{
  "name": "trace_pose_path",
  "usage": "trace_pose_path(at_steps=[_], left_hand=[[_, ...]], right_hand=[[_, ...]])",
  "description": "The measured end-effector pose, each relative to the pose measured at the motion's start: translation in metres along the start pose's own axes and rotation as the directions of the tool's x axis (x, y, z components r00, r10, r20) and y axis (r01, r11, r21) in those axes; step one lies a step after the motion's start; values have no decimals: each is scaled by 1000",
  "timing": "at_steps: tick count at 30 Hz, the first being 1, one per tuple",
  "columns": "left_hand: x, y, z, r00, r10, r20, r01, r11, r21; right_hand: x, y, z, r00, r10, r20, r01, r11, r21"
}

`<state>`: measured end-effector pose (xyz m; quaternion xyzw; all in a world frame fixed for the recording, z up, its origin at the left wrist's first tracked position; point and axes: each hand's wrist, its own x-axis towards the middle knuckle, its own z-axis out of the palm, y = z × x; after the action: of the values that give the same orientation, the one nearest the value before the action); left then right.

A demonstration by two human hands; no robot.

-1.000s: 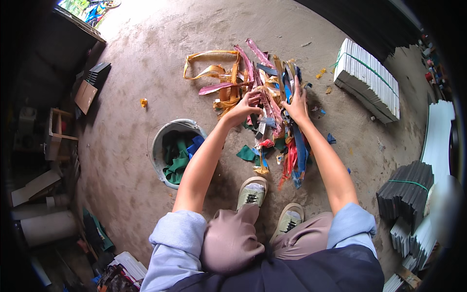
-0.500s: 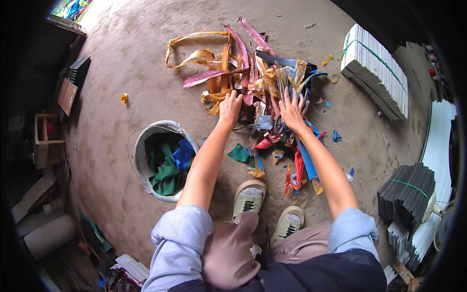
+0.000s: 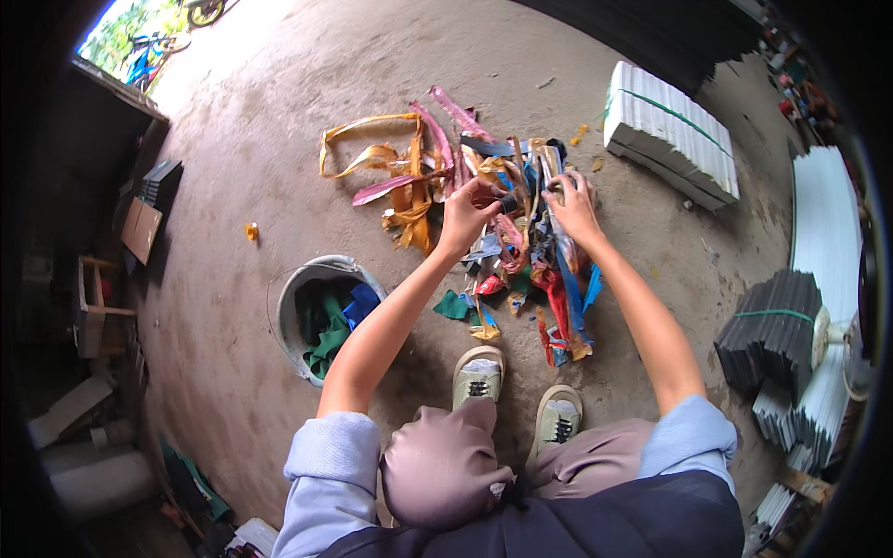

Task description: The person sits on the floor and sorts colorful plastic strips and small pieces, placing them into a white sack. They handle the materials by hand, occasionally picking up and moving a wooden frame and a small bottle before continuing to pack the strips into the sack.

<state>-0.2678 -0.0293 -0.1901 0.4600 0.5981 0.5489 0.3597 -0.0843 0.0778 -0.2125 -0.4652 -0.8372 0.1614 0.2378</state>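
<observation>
A tangled heap of torn strips (image 3: 530,232), in orange, pink, blue, red and clear brown, lies on the floor in front of my feet. On the heap's left side, my left hand (image 3: 468,219) is closed on some strips, with a dark piece (image 3: 508,203) at its fingertips. My right hand (image 3: 575,209) works over the heap's right side, its fingers curled in; what they pinch is hidden. At left stands a pale bucket (image 3: 286,302) holding green cloth-like scraps (image 3: 327,344) and a blue scrap (image 3: 361,304).
A strapped stack of white sheets (image 3: 665,135) lies at the far right. Nearer, a strapped dark stack (image 3: 767,330) rests beside long white sheets (image 3: 828,232). A small wooden frame (image 3: 102,312) stands left. A loose orange scrap (image 3: 251,232) lies beyond the bucket.
My left hand has moved right and farther into the heap, its fingers now on strips. My right hand has gone from spread to curled. The view has shifted, showing more of the far doorway.
</observation>
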Motion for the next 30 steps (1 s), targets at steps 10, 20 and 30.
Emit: trace_pose_path(at_steps=[10, 20, 30], left_hand=[[-8, 133, 110, 956, 217, 198, -193, 972, -135], [-45, 155, 114, 909, 354, 222, -356, 934, -31], [-62, 160, 106, 617, 597, 513, -778, 559, 286]], right_hand=[[-90, -40, -179, 913, 386, 129, -186, 114, 976], [-109, -66, -205, 959, 209, 191, -250, 308, 918], [-124, -58, -210, 896, 404, 184, -202, 3, 979]])
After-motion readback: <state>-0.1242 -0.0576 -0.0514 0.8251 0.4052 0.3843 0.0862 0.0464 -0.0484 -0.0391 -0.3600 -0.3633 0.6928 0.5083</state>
